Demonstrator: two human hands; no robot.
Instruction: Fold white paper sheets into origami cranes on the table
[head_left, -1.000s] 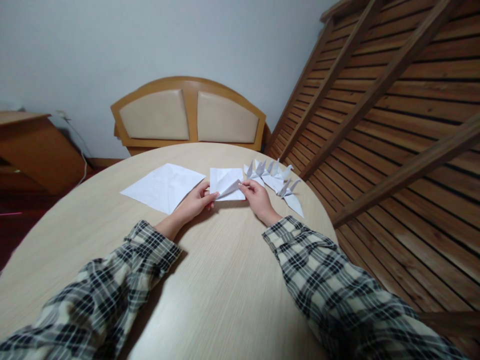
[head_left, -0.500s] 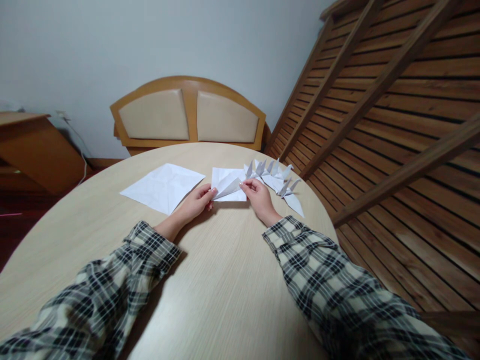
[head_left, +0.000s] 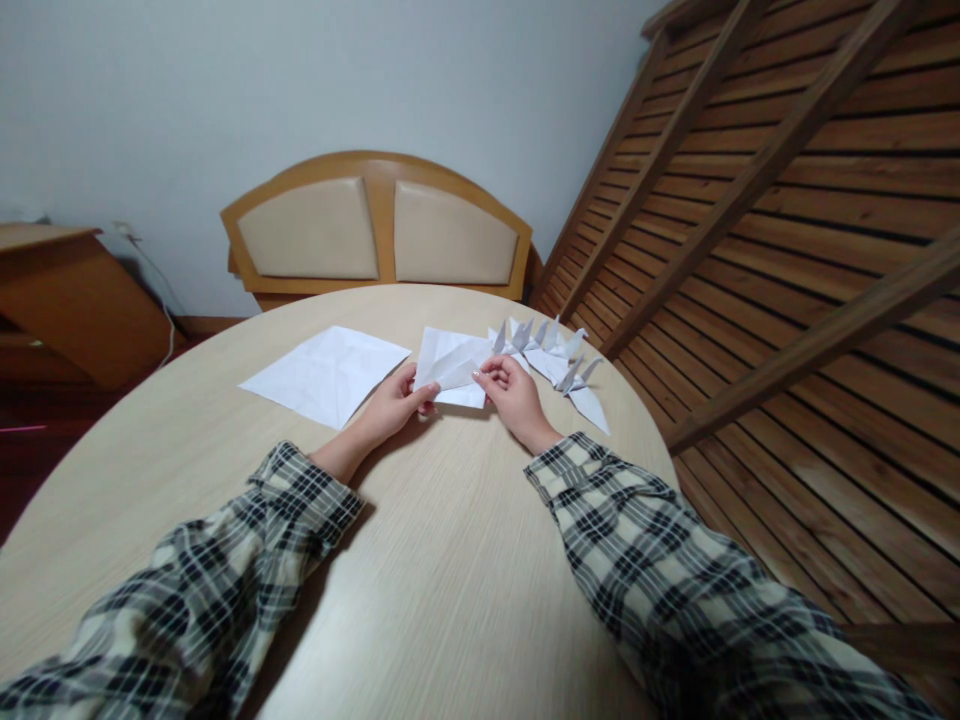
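Observation:
A partly folded white sheet of paper, with a raised flap across it, is held just over the table between my two hands. My left hand is closed on its lower left corner, thumb on top and fingers beneath. At the paper's right side, my right hand pinches the flap between thumb and fingertips. Left of them a larger creased white sheet lies flat. Several folded paper cranes stand close together just beyond my right hand.
The round light-wood table fills the foreground. Behind it stands a wooden headboard with cream panels against the wall. A slatted wooden frame leans close to the table's right side. At far left is a brown desk.
The folded paper has tilted and shifted slightly left, and its flap lies lower. My left thumb has slid over the paper's corner, and my right fingers have moved a little left.

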